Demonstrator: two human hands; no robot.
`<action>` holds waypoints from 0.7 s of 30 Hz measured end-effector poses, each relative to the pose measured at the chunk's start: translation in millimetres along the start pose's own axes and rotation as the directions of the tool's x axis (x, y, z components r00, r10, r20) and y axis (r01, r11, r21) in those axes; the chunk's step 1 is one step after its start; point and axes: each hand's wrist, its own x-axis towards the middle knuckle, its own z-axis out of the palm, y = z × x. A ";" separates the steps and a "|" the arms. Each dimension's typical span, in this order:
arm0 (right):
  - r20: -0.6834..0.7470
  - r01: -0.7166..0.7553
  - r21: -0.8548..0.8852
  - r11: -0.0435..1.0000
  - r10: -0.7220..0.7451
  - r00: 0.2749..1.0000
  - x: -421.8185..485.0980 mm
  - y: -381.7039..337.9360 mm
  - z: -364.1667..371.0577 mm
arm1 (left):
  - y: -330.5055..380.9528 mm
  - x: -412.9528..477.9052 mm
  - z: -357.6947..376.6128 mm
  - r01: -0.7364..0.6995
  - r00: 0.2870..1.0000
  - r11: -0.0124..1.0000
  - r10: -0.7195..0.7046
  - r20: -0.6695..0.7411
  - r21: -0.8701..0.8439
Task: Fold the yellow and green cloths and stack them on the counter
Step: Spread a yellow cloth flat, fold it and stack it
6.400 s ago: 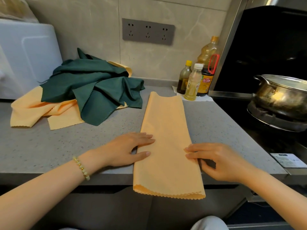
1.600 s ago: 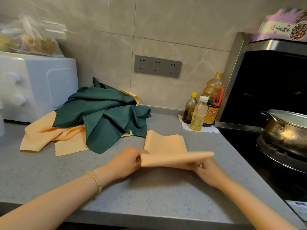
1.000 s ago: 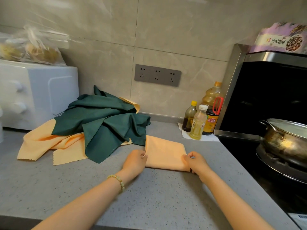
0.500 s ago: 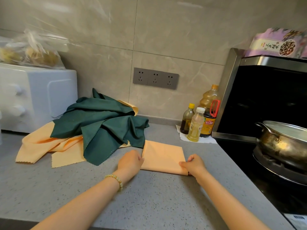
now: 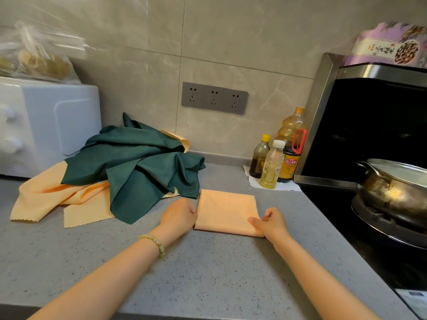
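Moved since a second and a half ago: the near half of the folded yellow cloth (image 5: 227, 212), then raised between the hands, now lies flat, making a compact rectangle. Fingers: the right hand (image 5: 273, 224) has its thumb laid on the near right corner and the other fingers curled beside it, pinching that corner. The left hand (image 5: 179, 214) has its fingers curled against the left edge and touching it, but the knuckles hide whether they nip the layers. Location: the cloth is on the grey counter (image 5: 208, 273), about centre, with its far left corner just beside the heap of green cloth (image 5: 138, 167). Unfolded yellow cloths (image 5: 46, 197) lie under and left of that heap. Step in hand, by judgement: squaring and setting the last fold. Method advised: match the corners at both sides before letting go, then smooth flat-handed from the crease outward, since thin fabric tends to spring open. This piece likely serves as the stack's base, so it is best kept clear of the green heap, where pulling the next cloth could drag it askew. Surroundings: bottles (image 5: 270, 165) stand behind, and a pot (image 5: 392, 188) sits well apart at right.
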 end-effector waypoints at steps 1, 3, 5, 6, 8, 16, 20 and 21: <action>0.007 0.001 -0.003 1.000 -0.001 1.000 -0.4 -0.7 -0.7 | 1.2 -0.4 -1.3 0.006 1.000 1.000 -0.007 0.025 0.017; -0.023 0.047 -0.103 0.994 -0.049 0.999 -1.4 -6.2 -1.8 | 9.1 -1.8 -6.4 0.002 1.000 0.995 -0.003 0.011 0.097; -0.107 0.178 -0.284 0.942 -0.215 0.971 0.1 -14.2 -0.6 | 21.7 1.7 -8.3 -0.065 0.992 0.976 0.085 -0.088 0.207; -0.119 0.259 -0.354 0.899 -0.318 0.940 2.1 -19.7 1.6 | 28.4 6.2 -5.7 -0.125 0.981 0.960 0.157 -0.114 0.250; -0.002 0.402 -0.456 0.794 -0.452 0.892 9.4 -34.1 11.3 | 43.0 18.6 4.4 -0.251 0.960 0.924 0.277 -0.052 0.287; 0.366 0.410 -0.664 0.625 -0.206 0.907 34.5 -27.5 55.9 | 44.7 53.9 60.8 -0.240 0.970 0.904 0.207 0.129 0.354; 0.349 0.404 -0.668 0.625 -0.216 0.912 40.6 -18.3 59.0 | 42.6 55.7 63.0 -0.223 0.972 0.906 0.181 0.148 0.361; 0.351 0.401 -0.673 0.622 -0.209 0.913 41.7 -19.6 59.5 | 43.5 56.7 62.2 -0.225 0.971 0.901 0.177 0.159 0.370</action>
